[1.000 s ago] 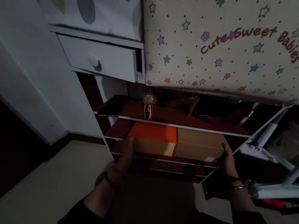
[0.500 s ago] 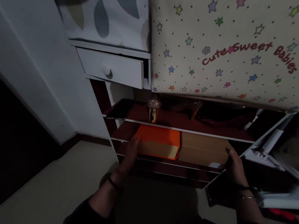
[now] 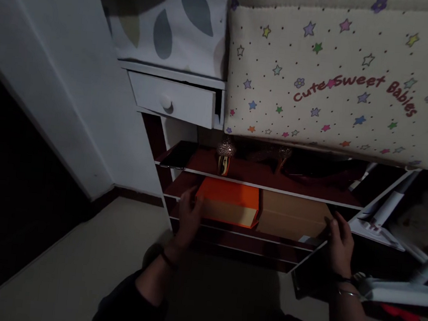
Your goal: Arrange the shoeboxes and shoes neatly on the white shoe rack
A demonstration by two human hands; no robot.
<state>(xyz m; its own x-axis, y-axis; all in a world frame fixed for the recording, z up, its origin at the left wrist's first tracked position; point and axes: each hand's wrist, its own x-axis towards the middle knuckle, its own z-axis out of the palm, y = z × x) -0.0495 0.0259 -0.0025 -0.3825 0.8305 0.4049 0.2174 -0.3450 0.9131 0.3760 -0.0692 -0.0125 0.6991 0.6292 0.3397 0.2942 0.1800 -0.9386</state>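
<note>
An orange box [image 3: 229,195] with a tan front lies on a dark red shelf, side by side with a brown cardboard box [image 3: 294,216]. At the orange box's left end is my left hand [image 3: 189,216], thumb and fingers apart; whether it touches the box is hard to tell in the dim light. My right hand [image 3: 340,243] is by the right end of the cardboard box, its fingers spread near the corner. Neither hand is wrapped round anything. A small white label [image 3: 307,239] shows on the cardboard box's lower right front.
Above are a shelf [image 3: 250,179] with high-heeled shoes [image 3: 311,172] and a dark flat phone-like object [image 3: 180,154]. A white drawer [image 3: 170,98] stands slightly out. A star-print fabric bin [image 3: 339,76] overhangs the shelves. White metal legs [image 3: 401,292] stand at right.
Both hands have loosened from the box ends, and their fingers have spread. The boxes look about the same on the shelf. My view has shifted slightly.
</note>
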